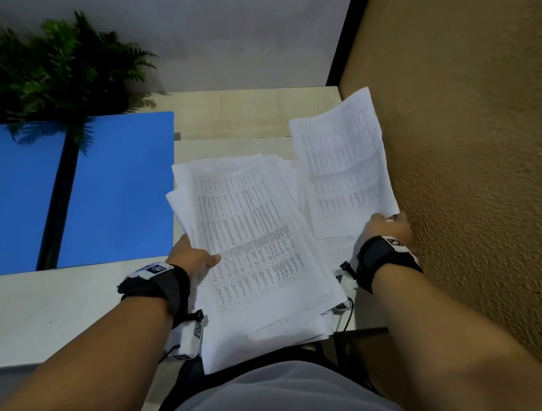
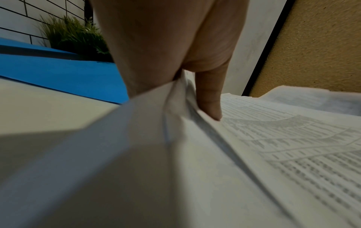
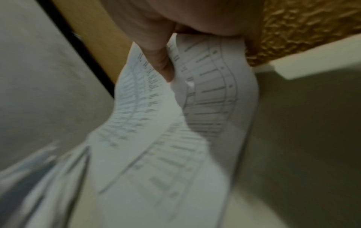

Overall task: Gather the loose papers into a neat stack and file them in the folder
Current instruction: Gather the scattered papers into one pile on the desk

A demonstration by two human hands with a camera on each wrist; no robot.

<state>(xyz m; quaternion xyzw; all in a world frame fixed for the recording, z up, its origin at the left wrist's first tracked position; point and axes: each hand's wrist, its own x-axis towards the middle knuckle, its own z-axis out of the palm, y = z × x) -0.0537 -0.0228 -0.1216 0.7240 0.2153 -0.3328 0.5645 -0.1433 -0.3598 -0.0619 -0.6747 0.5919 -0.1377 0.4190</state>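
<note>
A rough stack of printed white papers is held above the near table edge, its sheets fanned out of line. My left hand grips the stack's left edge, thumb on top of the printed page. My right hand pinches the lower corner of a separate printed sheet, raised to the right of the stack by the wall; the sheet bends under the thumb. An open blue folder lies flat on the table at the left, a dark spine down its middle.
A potted fern stands at the back left, its fronds hanging over the folder. A rough ochre wall closes the right side, close to my right hand. The pale table reaches to my lap.
</note>
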